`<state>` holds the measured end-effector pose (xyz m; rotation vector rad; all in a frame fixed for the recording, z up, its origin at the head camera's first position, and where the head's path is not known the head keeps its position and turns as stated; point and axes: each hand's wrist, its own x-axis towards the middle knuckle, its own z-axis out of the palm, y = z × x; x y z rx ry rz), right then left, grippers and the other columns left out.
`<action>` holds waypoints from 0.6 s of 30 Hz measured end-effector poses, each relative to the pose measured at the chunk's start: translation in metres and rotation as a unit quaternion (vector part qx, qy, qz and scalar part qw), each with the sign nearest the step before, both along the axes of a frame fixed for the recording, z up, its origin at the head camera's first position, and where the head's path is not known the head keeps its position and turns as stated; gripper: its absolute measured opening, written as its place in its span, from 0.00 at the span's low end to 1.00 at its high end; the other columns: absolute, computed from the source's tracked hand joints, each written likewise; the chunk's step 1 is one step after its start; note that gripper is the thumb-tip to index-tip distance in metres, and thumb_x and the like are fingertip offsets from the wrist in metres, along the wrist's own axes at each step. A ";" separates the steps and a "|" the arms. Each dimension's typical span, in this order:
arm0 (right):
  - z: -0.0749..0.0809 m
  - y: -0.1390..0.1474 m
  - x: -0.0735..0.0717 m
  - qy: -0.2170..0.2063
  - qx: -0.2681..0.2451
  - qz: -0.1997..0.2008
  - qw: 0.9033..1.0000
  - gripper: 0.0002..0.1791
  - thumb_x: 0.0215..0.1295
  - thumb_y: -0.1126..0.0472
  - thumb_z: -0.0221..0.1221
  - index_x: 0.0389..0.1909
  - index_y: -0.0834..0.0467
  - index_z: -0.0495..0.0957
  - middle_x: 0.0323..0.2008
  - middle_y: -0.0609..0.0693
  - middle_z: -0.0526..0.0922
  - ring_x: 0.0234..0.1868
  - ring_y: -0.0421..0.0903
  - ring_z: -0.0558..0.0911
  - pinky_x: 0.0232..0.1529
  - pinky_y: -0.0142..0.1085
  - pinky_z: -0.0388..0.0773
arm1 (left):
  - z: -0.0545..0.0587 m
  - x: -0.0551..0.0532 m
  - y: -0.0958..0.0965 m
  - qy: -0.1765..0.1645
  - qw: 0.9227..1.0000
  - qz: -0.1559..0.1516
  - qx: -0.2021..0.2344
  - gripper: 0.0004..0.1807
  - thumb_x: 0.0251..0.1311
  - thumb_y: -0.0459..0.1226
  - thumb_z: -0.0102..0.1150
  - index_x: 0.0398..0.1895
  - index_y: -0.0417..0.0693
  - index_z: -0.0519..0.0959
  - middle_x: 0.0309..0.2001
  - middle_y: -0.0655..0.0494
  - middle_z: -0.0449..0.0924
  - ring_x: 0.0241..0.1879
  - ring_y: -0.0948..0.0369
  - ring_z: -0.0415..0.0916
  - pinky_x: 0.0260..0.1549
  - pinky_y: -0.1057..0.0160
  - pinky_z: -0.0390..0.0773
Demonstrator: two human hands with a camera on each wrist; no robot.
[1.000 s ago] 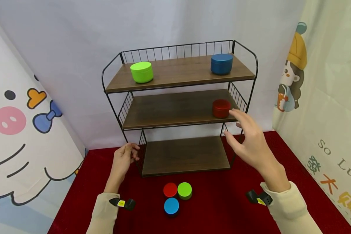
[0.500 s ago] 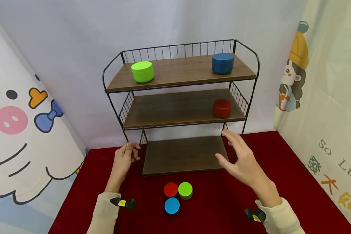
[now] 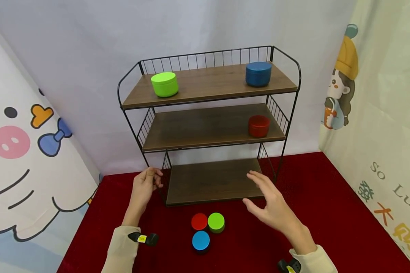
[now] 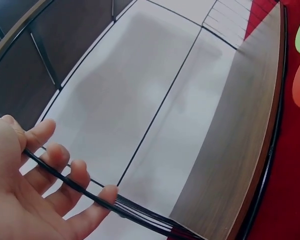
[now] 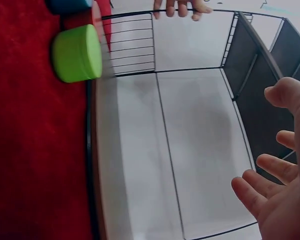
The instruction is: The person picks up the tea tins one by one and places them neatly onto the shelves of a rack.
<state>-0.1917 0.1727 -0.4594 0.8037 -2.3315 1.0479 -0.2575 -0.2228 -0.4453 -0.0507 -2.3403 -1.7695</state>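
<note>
While our left hand (image 3: 144,188) curls round the rack (image 3: 205,129) at its left side, our right hand (image 3: 272,207) holds nothing, fingers spread wide.
We count one green tin (image 3: 165,85) and one blue tin (image 3: 258,74), a wide gap between, on the top shelf (image 3: 212,80); one red tin (image 3: 258,126) on the middle shelf (image 3: 198,127); three smaller tins (image 3: 216,222) on red cloth (image 3: 239,250) near the bottom shelf (image 3: 212,180). A pale backdrop (image 3: 191,22) hangs behind.

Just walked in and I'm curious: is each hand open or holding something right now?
Left hand: closed, holding the shelf rack at its side.
Right hand: open, holding nothing.
</note>
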 end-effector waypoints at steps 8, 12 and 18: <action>-0.021 -0.007 0.001 -0.024 0.005 0.007 1.000 0.41 0.61 0.63 0.71 0.74 0.60 0.65 0.73 0.59 0.67 0.70 0.59 0.73 0.59 0.55 0.80 | -0.008 0.003 0.002 0.024 0.999 0.017 0.017 0.32 0.82 0.53 0.37 0.41 0.30 0.77 0.29 0.50 0.75 0.31 0.61 0.78 0.36 0.65 0.83; -0.025 -0.010 0.003 -0.053 0.007 0.010 0.999 0.40 0.63 0.61 0.71 0.75 0.58 0.64 0.73 0.56 0.67 0.70 0.57 0.73 0.60 0.52 0.80 | -0.009 0.003 0.003 0.028 0.999 0.019 0.028 0.31 0.83 0.52 0.35 0.40 0.31 0.76 0.28 0.53 0.76 0.30 0.61 0.78 0.36 0.64 0.82; -0.029 -0.017 0.006 -0.088 0.012 0.020 0.996 0.40 0.66 0.59 0.70 0.76 0.55 0.64 0.73 0.55 0.67 0.69 0.54 0.74 0.59 0.48 0.82 | -0.009 0.003 0.005 0.024 0.999 0.011 0.038 0.34 0.83 0.54 0.31 0.39 0.32 0.75 0.28 0.53 0.76 0.30 0.61 0.78 0.35 0.65 0.82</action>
